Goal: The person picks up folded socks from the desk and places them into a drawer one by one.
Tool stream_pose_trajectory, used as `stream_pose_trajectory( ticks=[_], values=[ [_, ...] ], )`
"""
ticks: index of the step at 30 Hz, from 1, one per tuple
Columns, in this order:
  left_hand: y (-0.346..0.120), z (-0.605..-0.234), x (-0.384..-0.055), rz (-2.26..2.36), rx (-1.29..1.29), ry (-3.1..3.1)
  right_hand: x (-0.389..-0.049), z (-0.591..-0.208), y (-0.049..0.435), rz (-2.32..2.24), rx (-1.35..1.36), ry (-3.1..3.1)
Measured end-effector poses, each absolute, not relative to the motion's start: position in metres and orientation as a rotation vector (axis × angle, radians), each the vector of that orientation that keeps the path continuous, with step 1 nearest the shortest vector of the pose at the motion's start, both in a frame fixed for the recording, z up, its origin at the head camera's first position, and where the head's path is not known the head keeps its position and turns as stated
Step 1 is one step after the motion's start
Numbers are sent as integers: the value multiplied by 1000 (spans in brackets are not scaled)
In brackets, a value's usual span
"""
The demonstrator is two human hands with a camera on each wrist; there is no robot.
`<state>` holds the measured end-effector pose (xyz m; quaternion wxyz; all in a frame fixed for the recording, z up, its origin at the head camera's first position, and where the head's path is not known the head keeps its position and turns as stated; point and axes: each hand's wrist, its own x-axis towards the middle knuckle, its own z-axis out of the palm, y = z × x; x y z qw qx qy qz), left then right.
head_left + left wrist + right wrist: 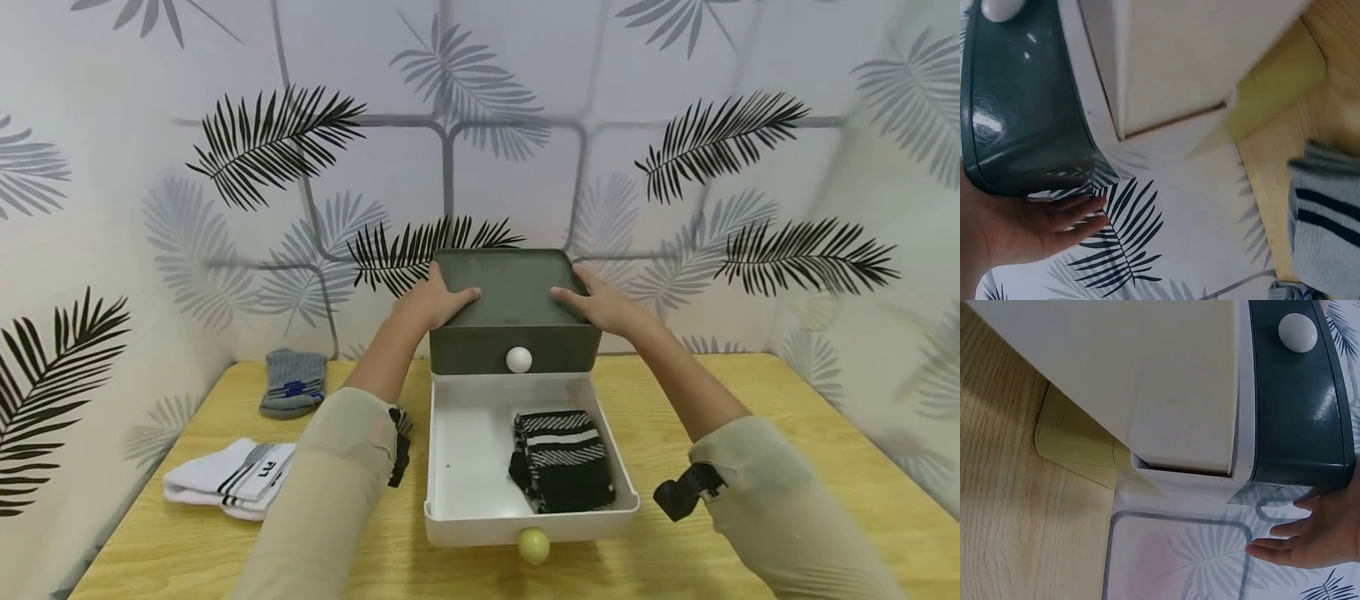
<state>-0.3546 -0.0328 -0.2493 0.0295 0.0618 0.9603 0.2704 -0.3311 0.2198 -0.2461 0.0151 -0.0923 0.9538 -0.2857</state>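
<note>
A small drawer unit stands on the table, its dark green top section bearing a white knob. Below it a white drawer with a yellow knob is pulled out. Folded black-and-white striped socks lie in that drawer, on its right side. My left hand rests on the left edge of the green top, thumb on the upper face, fairly straight fingers along the side. On the opposite edge my right hand lies the same way, its extended fingers at the side.
White socks with black stripes lie on the wooden table to the left. Grey socks lie behind them near the back edge. A yellowish lower part of the unit shows beneath the drawer. A leaf-patterned wall stands close behind.
</note>
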Motion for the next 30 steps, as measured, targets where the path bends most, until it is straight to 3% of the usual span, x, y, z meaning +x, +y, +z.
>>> stream_pose_trajectory(
  ticks=[6,12,21,30],
  values=[
    [-46,-255,-346,1236,153,3051,-333,-250,220,-948,-260,2944],
    [-92,-272,-330,1542,219,2956,-335,-250,218,-947,-254,2941],
    [-139,-315,-290,1173,230,2891,-336,-246,219,-949,-246,2946],
    [-134,-350,-268,525,86,2902,-335,-250,219,-979,-245,2931]
  ],
)
